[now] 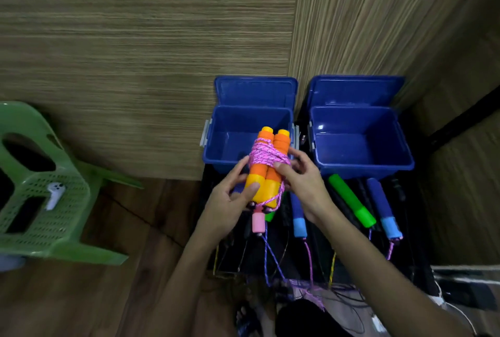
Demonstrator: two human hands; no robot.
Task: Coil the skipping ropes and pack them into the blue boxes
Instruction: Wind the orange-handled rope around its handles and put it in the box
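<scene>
A: Where's the rope rn?

B: We've got the orange-handled skipping rope up in both hands, just over the near rim of the left blue box. Pink cord is wound round the two handles, side by side.

A: Fingers?

B: Left hand curled round the lower handles, thumb across the front. Right hand pinching the cord at the wrap, probs tucking the end. Can't tell how tight.

A: How'll it handle?

B: Light, we reckon. Foam-looking handles are stiff enough w/ some give, so grip there. Cord's soft & springy, wraps could slip loose if we let go of the tail. Best to hold across the wrap itself and set it in flat.

A: Other stuff?

B: Right blue box beside the left one, lid up too, nothing in it that we can see. Nearer us than that box: green handle, blue handles, loose cords trailing.
</scene>
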